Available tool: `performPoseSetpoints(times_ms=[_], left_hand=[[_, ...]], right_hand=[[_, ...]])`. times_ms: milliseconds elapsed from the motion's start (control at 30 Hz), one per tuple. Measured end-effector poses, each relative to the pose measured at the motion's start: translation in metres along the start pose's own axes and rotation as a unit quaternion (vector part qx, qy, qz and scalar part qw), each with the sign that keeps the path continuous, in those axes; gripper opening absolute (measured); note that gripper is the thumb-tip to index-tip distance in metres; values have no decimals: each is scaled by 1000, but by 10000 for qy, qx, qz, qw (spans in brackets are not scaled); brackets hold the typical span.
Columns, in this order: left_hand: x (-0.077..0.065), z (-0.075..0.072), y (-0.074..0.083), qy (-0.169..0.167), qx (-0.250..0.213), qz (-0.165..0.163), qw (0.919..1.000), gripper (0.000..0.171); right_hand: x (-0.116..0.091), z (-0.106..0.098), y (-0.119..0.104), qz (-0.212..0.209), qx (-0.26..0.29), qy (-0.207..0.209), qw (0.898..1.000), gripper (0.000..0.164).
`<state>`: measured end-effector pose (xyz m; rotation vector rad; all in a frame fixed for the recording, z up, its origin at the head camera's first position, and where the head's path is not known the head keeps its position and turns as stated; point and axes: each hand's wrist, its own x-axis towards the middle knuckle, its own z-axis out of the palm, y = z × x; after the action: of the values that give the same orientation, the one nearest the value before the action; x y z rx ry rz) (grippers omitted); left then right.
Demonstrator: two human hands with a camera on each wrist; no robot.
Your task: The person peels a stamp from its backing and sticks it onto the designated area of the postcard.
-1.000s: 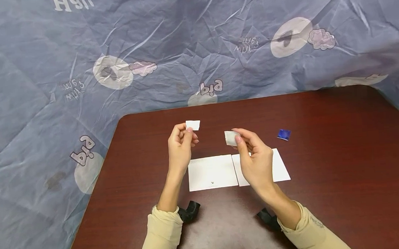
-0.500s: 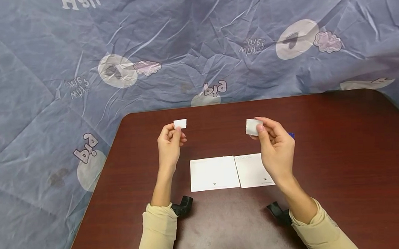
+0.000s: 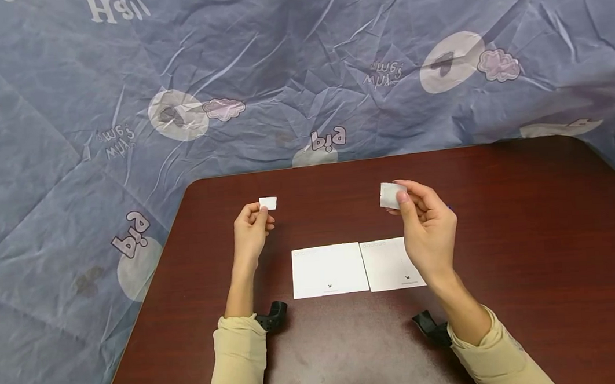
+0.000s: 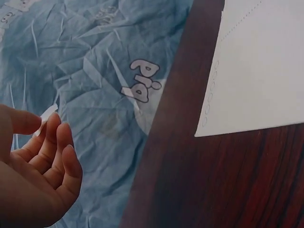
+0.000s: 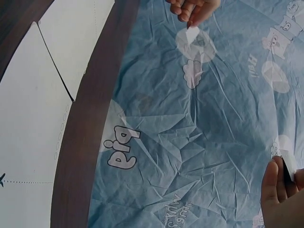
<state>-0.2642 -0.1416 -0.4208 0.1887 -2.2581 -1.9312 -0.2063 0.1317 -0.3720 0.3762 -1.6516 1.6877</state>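
Note:
My left hand (image 3: 249, 234) pinches a small white paper piece (image 3: 268, 203) between thumb and forefinger, raised over the table's left half. Held by its edge, a pale greyish square (image 3: 389, 195) is pinched in my right hand (image 3: 431, 235). In the right wrist view, a dark side or shadow shows on that square. Beneath and between the hands, two white envelope-like rectangles (image 3: 329, 270) lie side by side, with small rings in a row and a small dark mark printed on them. My right hand covers part of the right one (image 3: 389, 264).
The dark red-brown table (image 3: 346, 341) has rounded far corners. A wrinkled blue printed cloth (image 3: 280, 71) hangs behind it. A sliver of a small blue square shows beside the right hand's knuckles. Black wrist devices (image 3: 273, 317) sit at both cuffs.
My hands have moved apart: the left to the left, the right to the right, each with its small piece. The blue square has become mostly hidden behind the right hand.

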Motion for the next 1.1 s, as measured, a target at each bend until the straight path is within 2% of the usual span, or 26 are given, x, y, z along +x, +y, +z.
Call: performPoseSetpoints(times_ms=[200, 433, 567, 867, 1100], left_hand=[[5, -6, -9, 131, 85, -115, 9998, 19], [9, -17, -22, 225, 65, -406, 9989, 23], [11, -21, -27, 294, 140, -438, 9985, 24], [13, -35, -37, 564, 684, -617, 9942, 28], [12, -42, -45, 625, 1300, -1093, 9835, 31]], right_hand=[[0, -1, -1, -21, 27, -63, 10000, 19], [-1, -2, -2, -22, -233, -115, 9997, 18], [-1, -3, -2, -32, -286, -153, 9995, 18], [-1, -3, -4, -91, -282, -222, 9993, 19], [-4, -1, -4, -171, -349, -410, 9984, 19]])
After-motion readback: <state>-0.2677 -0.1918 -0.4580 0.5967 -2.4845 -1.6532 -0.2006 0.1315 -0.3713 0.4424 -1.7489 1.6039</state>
